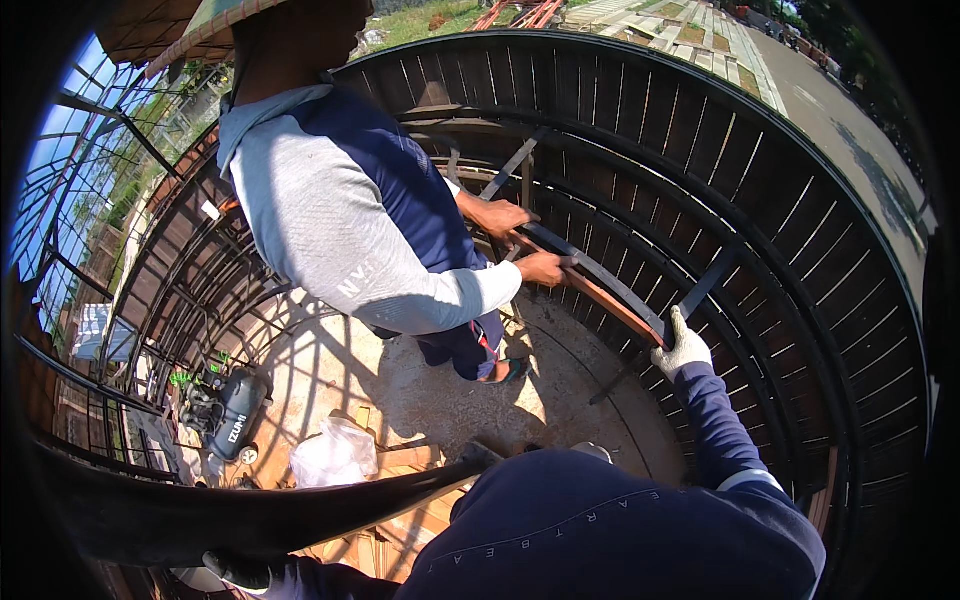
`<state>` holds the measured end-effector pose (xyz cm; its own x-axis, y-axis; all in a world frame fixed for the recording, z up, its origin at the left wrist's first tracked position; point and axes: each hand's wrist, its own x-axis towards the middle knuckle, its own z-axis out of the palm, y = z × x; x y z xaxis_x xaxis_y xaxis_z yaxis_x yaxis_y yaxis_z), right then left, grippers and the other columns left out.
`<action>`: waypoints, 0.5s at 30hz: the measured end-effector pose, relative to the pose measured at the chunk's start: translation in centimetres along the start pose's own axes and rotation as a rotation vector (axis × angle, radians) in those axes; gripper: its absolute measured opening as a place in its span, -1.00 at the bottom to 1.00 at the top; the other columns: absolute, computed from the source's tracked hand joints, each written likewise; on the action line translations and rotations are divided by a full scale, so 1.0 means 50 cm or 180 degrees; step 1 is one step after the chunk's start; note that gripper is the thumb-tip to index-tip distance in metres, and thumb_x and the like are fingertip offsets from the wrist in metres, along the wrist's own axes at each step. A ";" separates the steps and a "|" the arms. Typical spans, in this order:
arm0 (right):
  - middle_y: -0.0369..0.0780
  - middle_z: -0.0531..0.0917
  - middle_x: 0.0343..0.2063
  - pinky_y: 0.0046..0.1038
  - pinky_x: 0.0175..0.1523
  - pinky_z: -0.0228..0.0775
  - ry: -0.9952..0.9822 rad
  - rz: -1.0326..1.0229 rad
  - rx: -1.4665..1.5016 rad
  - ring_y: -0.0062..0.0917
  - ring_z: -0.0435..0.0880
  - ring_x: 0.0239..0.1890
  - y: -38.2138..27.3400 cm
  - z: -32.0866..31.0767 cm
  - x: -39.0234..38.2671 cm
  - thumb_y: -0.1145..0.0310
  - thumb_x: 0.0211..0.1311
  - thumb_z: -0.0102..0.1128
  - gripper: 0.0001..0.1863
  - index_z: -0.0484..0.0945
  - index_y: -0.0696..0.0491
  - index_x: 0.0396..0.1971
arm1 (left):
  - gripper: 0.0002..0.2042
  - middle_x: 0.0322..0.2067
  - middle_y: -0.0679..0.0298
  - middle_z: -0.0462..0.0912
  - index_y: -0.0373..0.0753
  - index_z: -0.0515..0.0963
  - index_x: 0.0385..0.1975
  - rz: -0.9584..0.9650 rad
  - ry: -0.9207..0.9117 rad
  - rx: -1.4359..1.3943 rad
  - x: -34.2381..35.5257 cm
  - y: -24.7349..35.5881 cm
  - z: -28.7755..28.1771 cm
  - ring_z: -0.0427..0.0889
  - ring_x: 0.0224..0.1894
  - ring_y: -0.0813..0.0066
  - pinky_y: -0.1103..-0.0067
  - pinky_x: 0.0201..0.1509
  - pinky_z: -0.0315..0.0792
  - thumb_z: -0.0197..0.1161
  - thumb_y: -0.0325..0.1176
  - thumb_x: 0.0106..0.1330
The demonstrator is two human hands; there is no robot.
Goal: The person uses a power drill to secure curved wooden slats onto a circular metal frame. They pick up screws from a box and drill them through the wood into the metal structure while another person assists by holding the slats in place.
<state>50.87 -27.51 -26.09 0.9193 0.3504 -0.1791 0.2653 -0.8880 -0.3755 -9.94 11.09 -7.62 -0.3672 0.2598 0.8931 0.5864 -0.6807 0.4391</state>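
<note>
My right hand [682, 348], in a white glove, grips the near end of a long, narrow board [612, 306] with a grey top and reddish-brown side, at the slatted wall. A co-worker in a grey-and-navy hooded top [325, 215] holds that board farther along with both bare hands [543, 267]. At the lower left, my left hand [240, 572], in a dark-palmed glove, is closed on the underside of a broad, dark curved band [180, 520] that crosses below me.
A curved dark slatted wall with metal rails [820, 280] surrounds the right side, an open bar frame [90, 260] the left. On the dusty floor [610, 440] lie an air compressor [225, 410], a plastic bag [330, 455] and wooden planks [410, 460]. A paved road [820, 100] runs outside.
</note>
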 end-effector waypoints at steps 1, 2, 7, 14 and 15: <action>0.02 0.68 -0.03 -0.27 0.17 0.51 0.0017 -0.0015 -0.0005 -0.12 0.69 0.01 -0.001 -0.004 -0.001 0.11 -0.01 0.33 0.06 0.03 -0.01 0.52 | -0.77 -0.29 0.22 0.58 -0.34 0.59 -0.19 0.0028 0.0009 0.0010 0.007 -0.001 0.004 0.52 -0.23 0.41 0.44 -0.07 0.45 0.23 -0.27 0.41; 0.03 0.67 -0.02 -0.27 0.17 0.50 0.0027 -0.0018 -0.0021 -0.13 0.68 0.02 -0.001 -0.003 -0.007 0.11 0.00 0.32 0.05 0.02 0.00 0.52 | -0.77 -0.30 0.22 0.59 -0.34 0.59 -0.19 0.0052 -0.0022 -0.0005 0.007 -0.008 0.005 0.52 -0.23 0.41 0.44 -0.07 0.45 0.23 -0.27 0.41; 0.02 0.66 0.00 -0.26 0.17 0.51 0.0510 -0.0279 -0.0148 -0.13 0.67 0.04 0.008 0.014 -0.032 0.11 0.00 0.31 -0.10 0.25 0.08 0.40 | -0.79 -0.32 0.24 0.60 -0.34 0.62 -0.22 0.0137 -0.0024 -0.0202 0.030 -0.033 0.022 0.52 -0.25 0.43 0.45 -0.09 0.46 0.23 -0.28 0.42; 0.07 0.56 0.06 -0.11 0.28 0.36 0.1691 -0.0688 -0.0346 -0.05 0.47 0.22 -0.011 0.033 -0.219 0.17 -0.08 0.44 -0.19 0.44 0.18 0.23 | -0.77 -0.27 0.19 0.58 -0.36 0.58 -0.16 0.0285 0.0127 -0.0489 0.091 -0.014 0.031 0.52 -0.20 0.38 0.43 -0.04 0.45 0.21 -0.29 0.43; 0.07 0.55 0.08 -0.09 0.29 0.34 0.1731 -0.0812 -0.0509 -0.04 0.44 0.24 -0.018 0.050 -0.273 0.17 -0.10 0.45 -0.19 0.45 0.17 0.22 | -0.76 -0.23 0.16 0.57 -0.37 0.56 -0.12 0.0312 0.0115 -0.0512 0.090 -0.003 0.037 0.52 -0.16 0.35 0.41 0.00 0.45 0.20 -0.29 0.43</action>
<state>37.36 -30.75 -25.58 0.8266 0.3929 0.4029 0.4976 -0.8447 -0.1972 -10.37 13.63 -3.49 -0.3414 0.1641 0.9255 0.4986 -0.8031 0.3263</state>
